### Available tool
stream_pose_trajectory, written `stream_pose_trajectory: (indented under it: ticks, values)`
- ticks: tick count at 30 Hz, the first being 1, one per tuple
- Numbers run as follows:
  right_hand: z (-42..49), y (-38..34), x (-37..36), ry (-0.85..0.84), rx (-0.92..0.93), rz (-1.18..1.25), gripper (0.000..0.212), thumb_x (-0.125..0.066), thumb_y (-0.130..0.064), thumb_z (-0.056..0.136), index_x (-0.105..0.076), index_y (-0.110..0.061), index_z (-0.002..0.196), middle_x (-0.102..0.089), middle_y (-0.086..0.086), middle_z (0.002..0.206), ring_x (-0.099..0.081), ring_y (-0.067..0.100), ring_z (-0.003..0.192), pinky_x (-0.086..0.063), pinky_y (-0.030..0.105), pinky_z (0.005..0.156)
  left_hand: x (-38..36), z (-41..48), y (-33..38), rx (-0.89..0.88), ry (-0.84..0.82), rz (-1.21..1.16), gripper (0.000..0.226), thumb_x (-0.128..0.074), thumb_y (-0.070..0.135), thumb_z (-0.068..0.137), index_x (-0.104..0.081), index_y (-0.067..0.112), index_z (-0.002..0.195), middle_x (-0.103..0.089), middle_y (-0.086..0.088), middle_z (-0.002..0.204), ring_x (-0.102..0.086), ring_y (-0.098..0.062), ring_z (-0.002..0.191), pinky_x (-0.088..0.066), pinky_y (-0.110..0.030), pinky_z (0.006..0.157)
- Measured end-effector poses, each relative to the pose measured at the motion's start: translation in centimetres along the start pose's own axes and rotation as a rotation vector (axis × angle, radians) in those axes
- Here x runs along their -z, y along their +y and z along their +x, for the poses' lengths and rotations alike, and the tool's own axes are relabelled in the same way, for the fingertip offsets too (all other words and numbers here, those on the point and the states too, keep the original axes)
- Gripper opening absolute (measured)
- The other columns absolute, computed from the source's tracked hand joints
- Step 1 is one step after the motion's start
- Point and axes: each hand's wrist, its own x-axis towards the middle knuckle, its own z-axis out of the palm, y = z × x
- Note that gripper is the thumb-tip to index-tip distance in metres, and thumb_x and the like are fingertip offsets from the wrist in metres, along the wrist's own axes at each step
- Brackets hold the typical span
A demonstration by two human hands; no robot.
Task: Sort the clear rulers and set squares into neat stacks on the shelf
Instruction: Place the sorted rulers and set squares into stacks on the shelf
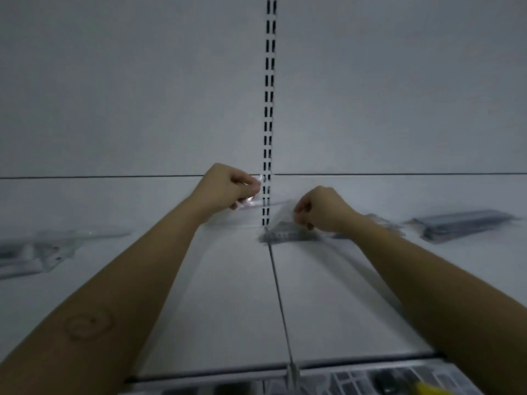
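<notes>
A clear set square [288,233] stood tilted at the back of the shelf [228,295], pinched by the right hand [319,209]; the left hand [228,186] gripped a clear wrapper [251,195] beside it. A neat stack [462,225] lay right, a loose pile [37,252] left, suggesting sorting was perhaps half done.

The clear set square [288,232] was blurred, its markings unreadable. The left pile [34,252] ran off the picture's edge. The right hand's fingers [299,215] curled under, hiding their grip. Lower-shelf goods [370,380] were cut off.
</notes>
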Motion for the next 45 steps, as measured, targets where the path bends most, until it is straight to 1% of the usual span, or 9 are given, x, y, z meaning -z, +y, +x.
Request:
stream_pose_trajectory:
  ticks: [4, 9, 15, 21, 25, 28, 37, 42, 45]
  values:
    - [0.4, 0.3, -0.4, -0.002, -0.002, -0.175, 0.020, -0.073, -0.032, 0.082, -0.078, -0.015, 0.090, -0.073, 0.006, 0.088, -0.065, 0.022, 0.080, -0.053, 0.030, 0.075, -2.7, 1.3, -1.4, 0.054, 0.030, -0.021, 0.016, -0.069, 0.020, 0.088, -0.074, 0.004, 0.088, -0.067, -0.006, 0.071, -0.059, -0.007, 0.053, -0.047, -0.018, 0.053]
    - [-0.2, 1.6, 3.6, 0.355, 0.022, -0.219, 0.023, -0.056, -0.024, 0.092, -0.071, -0.023, 0.109, -0.071, 0.005, 0.106, -0.063, 0.027, 0.098, -0.051, 0.037, 0.086, -4.7, 1.6, -2.7, 0.093, 0.051, 0.122, 0.013, -0.071, 0.026, 0.085, -0.076, 0.014, 0.084, -0.068, 0.002, 0.061, -0.059, -0.003, 0.050, -0.044, -0.012, 0.050]
    - [-1.1, 3.1, 2.4, 0.092, 0.029, -0.216, 0.026, -0.058, -0.034, 0.092, -0.069, -0.023, 0.112, -0.070, 0.000, 0.110, -0.062, 0.021, 0.099, -0.050, 0.032, 0.088, -7.4, 1.3, -2.1, 0.080, 0.135, 0.337, 0.012, -0.074, 0.025, 0.081, -0.074, 0.014, 0.087, -0.065, 0.005, 0.068, -0.063, -0.009, 0.066, -0.050, -0.020, 0.069]
    - [-0.8, 2.4, 0.7, -0.205, 0.158, -0.252, 0.066, -0.056, -0.063, 0.083, -0.049, -0.024, 0.137, -0.057, 0.001, 0.133, -0.054, 0.021, 0.117, -0.044, 0.032, 0.097, -7.4, 0.0, -2.3, 0.101, -0.029, 0.664, 0.054, -0.055, 0.067, 0.080, -0.064, 0.021, 0.107, -0.063, 0.007, 0.099, -0.061, -0.016, 0.093, -0.052, -0.037, 0.086]
    - [-0.8, 2.1, 0.3, -0.241, 0.183, -0.278, 0.072, -0.061, -0.064, 0.078, -0.048, -0.025, 0.137, -0.058, 0.001, 0.132, -0.055, 0.021, 0.116, -0.044, 0.032, 0.095, -6.6, -1.2, -2.4, 0.070, -0.138, 0.639, 0.070, -0.066, 0.074, 0.065, -0.060, 0.024, 0.113, -0.064, 0.007, 0.098, -0.061, -0.013, 0.090, -0.053, -0.038, 0.084]
    - [-1.0, 1.7, -0.2, -0.223, 0.211, -0.330, 0.060, -0.064, -0.059, 0.081, -0.054, -0.026, 0.130, -0.062, 0.000, 0.123, -0.057, 0.020, 0.107, -0.046, 0.032, 0.090, -6.7, -1.3, -2.7, 0.010, -0.142, 0.625, 0.055, -0.075, 0.061, 0.065, -0.064, 0.028, 0.108, -0.066, 0.006, 0.097, -0.062, -0.012, 0.088, -0.053, -0.036, 0.083]
    - [-1.2, 1.3, -0.6, -0.216, 0.188, -0.276, 0.050, -0.068, -0.043, 0.084, -0.057, -0.022, 0.129, -0.063, 0.003, 0.123, -0.058, 0.021, 0.108, -0.047, 0.033, 0.094, -6.2, -1.0, -3.2, -0.071, -0.183, 0.637, 0.031, -0.071, 0.032, 0.083, -0.068, 0.022, 0.112, -0.069, 0.001, 0.103, -0.063, -0.012, 0.090, -0.050, -0.029, 0.086]
    - [-1.3, 1.0, -0.7, -0.195, 0.154, -0.278, 0.049, -0.069, -0.044, 0.083, -0.058, -0.024, 0.127, -0.064, 0.002, 0.122, -0.059, 0.021, 0.107, -0.049, 0.034, 0.093, -6.5, -1.3, -3.3, -0.074, -0.159, 0.638, 0.038, -0.068, 0.044, 0.083, -0.065, 0.024, 0.115, -0.067, 0.002, 0.105, -0.062, -0.012, 0.090, -0.051, -0.029, 0.085]
    - [-1.7, 0.0, 0.1, -0.153, 0.152, -0.299, 0.061, -0.068, -0.051, 0.081, -0.051, -0.025, 0.134, -0.059, 0.001, 0.128, -0.056, 0.020, 0.112, -0.047, 0.034, 0.095, -6.1, -1.6, -2.9, -0.061, -0.182, 0.659, 0.055, -0.066, 0.056, 0.079, -0.059, 0.025, 0.124, -0.062, 0.001, 0.121, -0.059, -0.015, 0.104, -0.049, -0.033, 0.092]
